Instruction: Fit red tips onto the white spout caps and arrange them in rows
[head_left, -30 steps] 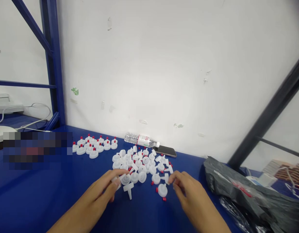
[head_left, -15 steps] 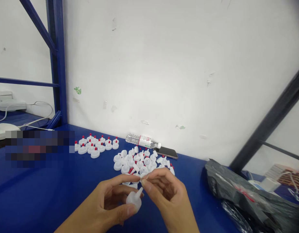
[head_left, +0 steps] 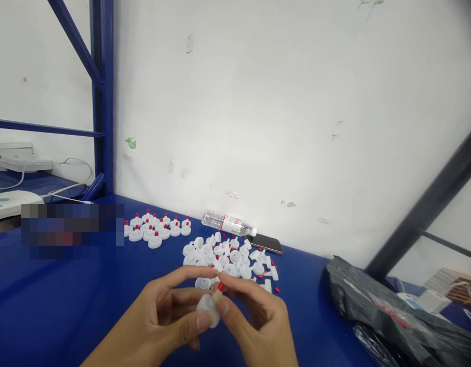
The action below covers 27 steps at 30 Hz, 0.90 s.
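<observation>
My left hand [head_left: 159, 316] is closed around a white plastic nozzle cap [head_left: 207, 309], thumb on its wide base, spout tilted up and to the right. A small red tip cap [head_left: 220, 287] sits at the end of that spout. My right hand [head_left: 258, 311] pinches at the spout and red tip cap with thumb and fingers; how far the tip is pushed on cannot be made out. Just beyond my hands lies a loose pile of white nozzle caps [head_left: 234, 256] with small red tip caps scattered among them.
Farther left, white nozzle caps with red tips [head_left: 155, 239] stand upright in a group. A lying water bottle [head_left: 232, 224] and a phone [head_left: 266, 243] are by the wall. A grey plastic bag [head_left: 373, 300] lies at the right of the blue table [head_left: 144, 275].
A red tip cap now shows at the end of the spout, which looked bare before. My right fingers have moved down onto the spout, and the view has shifted slightly.
</observation>
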Motion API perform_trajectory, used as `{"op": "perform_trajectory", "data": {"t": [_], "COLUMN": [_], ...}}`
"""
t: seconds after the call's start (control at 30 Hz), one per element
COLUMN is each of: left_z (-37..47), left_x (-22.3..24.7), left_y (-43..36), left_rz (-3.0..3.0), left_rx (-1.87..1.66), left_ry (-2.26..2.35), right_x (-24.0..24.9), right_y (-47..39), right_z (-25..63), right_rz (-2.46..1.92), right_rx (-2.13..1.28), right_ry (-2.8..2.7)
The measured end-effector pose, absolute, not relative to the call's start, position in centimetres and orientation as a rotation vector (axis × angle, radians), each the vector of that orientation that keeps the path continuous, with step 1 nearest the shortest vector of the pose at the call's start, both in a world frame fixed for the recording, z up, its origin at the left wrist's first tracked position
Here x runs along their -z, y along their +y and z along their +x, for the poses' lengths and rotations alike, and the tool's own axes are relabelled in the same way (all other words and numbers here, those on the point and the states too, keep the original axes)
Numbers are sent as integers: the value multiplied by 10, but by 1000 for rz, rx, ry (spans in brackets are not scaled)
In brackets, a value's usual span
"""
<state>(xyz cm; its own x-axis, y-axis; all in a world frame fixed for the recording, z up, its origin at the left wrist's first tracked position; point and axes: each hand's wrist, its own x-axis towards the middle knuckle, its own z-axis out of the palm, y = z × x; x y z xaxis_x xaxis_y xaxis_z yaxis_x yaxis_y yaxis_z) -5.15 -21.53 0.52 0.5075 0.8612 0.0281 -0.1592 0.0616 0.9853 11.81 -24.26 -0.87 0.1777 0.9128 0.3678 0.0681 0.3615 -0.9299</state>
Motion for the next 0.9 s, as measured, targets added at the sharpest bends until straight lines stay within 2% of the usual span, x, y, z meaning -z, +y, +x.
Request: {"op": "perform_trajectory", "data": {"t": [0.57, 0.9], "left_z": [-56, -49], "left_x": [12, 10], "left_y": [-211, -213], "left_rz": [1258, 1665], "left_rx": [-860, -853], "left_ry": [622, 769], "right_x": [6, 9], "right_y": [-243, -243], "right_z": [121, 116], "right_rz": [-940, -1076], "right_rx": [-895, -674], "right_ry": [-1250, -1500]}}
